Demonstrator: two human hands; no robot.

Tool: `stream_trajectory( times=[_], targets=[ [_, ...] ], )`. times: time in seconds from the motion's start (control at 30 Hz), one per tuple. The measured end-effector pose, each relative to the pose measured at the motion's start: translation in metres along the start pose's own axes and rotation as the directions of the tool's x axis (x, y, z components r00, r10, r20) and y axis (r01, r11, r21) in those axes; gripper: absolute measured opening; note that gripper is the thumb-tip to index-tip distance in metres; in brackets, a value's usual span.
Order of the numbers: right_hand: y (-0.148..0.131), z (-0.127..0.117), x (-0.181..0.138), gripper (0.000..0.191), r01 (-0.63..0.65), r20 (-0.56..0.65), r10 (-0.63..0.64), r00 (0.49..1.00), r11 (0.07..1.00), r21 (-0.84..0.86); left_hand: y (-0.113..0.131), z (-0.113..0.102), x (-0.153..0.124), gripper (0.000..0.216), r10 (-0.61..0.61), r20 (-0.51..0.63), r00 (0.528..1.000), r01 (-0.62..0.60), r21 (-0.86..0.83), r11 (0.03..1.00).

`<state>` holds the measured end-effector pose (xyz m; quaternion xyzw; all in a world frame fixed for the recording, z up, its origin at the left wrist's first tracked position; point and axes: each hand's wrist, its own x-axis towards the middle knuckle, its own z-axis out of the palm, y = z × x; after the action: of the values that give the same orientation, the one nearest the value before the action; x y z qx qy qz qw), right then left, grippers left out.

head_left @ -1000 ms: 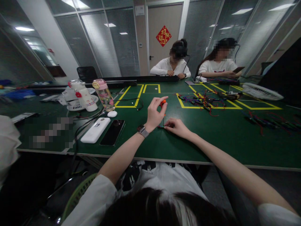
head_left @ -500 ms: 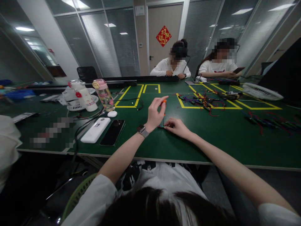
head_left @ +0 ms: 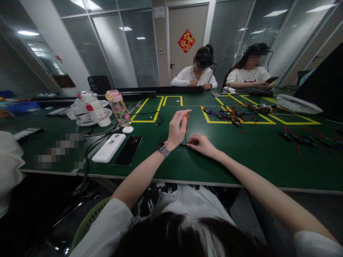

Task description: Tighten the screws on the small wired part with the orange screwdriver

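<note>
An orange-handled screwdriver (head_left: 187, 125) stands upright in my left hand (head_left: 177, 128), the fingers closed around its handle. Its dark shaft points down onto a small circuit board (head_left: 183, 144) lying on the green table. My right hand (head_left: 200, 145) rests on the tabletop with thumb and fingertips pinching the right end of that board. My fingers cover part of the board, so its details and the screwdriver's tip are hard to make out.
Left of my hands lie a black phone (head_left: 128, 151), a white power bank (head_left: 109, 148) and a pink-lidded bottle (head_left: 119, 107). Bundles of wired small parts (head_left: 233, 114) lie to the right. Two people sit across the green table (head_left: 166, 167); a white sleeve shows at far left.
My left fingers have shifted slightly around the screwdriver handle, whose orange side looks a little different. The right hand and the board stay where they were.
</note>
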<state>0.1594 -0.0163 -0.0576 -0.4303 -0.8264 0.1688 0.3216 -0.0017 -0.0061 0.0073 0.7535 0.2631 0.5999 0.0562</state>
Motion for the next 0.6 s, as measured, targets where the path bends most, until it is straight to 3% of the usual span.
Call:
stream_trajectory(
  times=[0.27,0.6],
  targets=[
    [0.0002,-0.0002,0.0002,0.008,0.005,0.0,-0.005,1.0,1.0,-0.009,0.0017,-0.0006,0.0002,0.018,0.01,-0.084,0.996,0.0,0.116,0.993],
    [0.0,-0.0006,0.0004,0.008,0.009,0.011,-0.009,1.0,1.0,-0.003,0.0002,-0.0013,0.0001,0.03,0.019,-0.011,1.0,-0.018,0.043,0.999]
  ],
)
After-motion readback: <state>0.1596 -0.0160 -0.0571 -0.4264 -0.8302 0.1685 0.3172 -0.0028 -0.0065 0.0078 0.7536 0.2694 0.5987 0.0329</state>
